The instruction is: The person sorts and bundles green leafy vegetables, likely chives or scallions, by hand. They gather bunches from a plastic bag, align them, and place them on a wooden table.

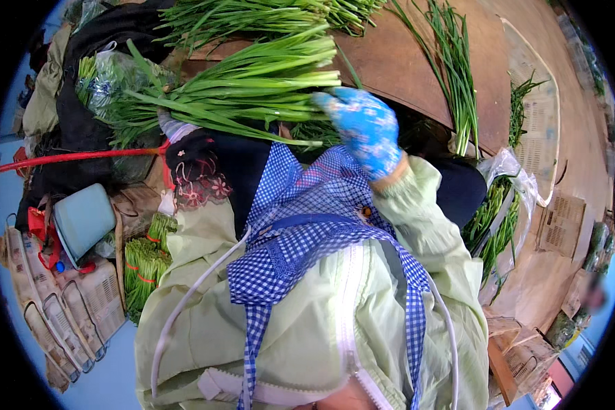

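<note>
My right hand (361, 128), in a blue flowered glove, is at the cut ends of a loose bunch of long flat green leaves, likely garlic chives (246, 87). Its fingertips meet the lower stalk ends; the glove is blurred, and its grip cannot be made out. My left hand (171, 120), in a greyish glove below a black lace cuff, is mostly hidden under the leafy end of the same bunch and supports it. Another pile of the greens (246, 20) lies just beyond on the brown board (389, 51). A smaller bundle (453, 77) lies at the board's right side.
A red bar (82, 158) reaches in from the left. Below it are a light blue plastic container (84, 220), plastic crates (97, 292) and banded green bundles (146, 266). At right, a clear plastic bag (523, 179) holds greens beside a pale perforated basket (538, 123).
</note>
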Motion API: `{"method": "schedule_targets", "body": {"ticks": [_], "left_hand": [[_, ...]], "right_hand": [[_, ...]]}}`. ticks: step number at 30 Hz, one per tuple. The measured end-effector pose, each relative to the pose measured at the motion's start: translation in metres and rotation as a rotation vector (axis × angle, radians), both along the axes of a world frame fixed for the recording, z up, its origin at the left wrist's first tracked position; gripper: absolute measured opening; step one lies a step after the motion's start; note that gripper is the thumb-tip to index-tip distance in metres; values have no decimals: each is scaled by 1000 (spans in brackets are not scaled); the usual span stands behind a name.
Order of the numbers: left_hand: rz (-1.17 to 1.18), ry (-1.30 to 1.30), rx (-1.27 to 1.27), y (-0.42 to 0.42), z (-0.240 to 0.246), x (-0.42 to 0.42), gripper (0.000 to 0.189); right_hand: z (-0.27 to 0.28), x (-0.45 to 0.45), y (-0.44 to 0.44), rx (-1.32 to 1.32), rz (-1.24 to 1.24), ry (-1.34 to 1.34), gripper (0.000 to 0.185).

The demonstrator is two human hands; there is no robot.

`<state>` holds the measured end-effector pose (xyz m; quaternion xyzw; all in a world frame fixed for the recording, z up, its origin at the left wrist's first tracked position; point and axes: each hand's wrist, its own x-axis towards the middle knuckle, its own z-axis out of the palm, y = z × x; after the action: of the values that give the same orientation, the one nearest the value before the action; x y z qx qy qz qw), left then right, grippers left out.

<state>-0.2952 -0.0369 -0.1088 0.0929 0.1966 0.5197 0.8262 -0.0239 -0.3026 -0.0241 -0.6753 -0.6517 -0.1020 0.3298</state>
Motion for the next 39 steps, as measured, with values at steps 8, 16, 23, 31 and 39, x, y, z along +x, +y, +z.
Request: {"method": "schedule_targets", "body": {"ticks": [8, 16, 23, 31, 39], "left_hand": [[82, 254, 104, -18, 17, 6, 33], [-149, 1, 333, 2, -13, -4, 30], [-267, -161, 402, -2, -10, -5, 29], [276, 341, 55, 8, -16, -6, 38], [259, 499, -163, -14, 20, 15, 34]], "right_hand": [[-18, -18, 21, -61, 188, 0, 12], [-13, -16, -42, -89, 225, 516, 20], [-48, 32, -129, -450, -36, 398, 16], [-49, 19, -52, -474, -91, 523, 46], [-47, -31, 4, -421, 416, 1732, 32]]}}
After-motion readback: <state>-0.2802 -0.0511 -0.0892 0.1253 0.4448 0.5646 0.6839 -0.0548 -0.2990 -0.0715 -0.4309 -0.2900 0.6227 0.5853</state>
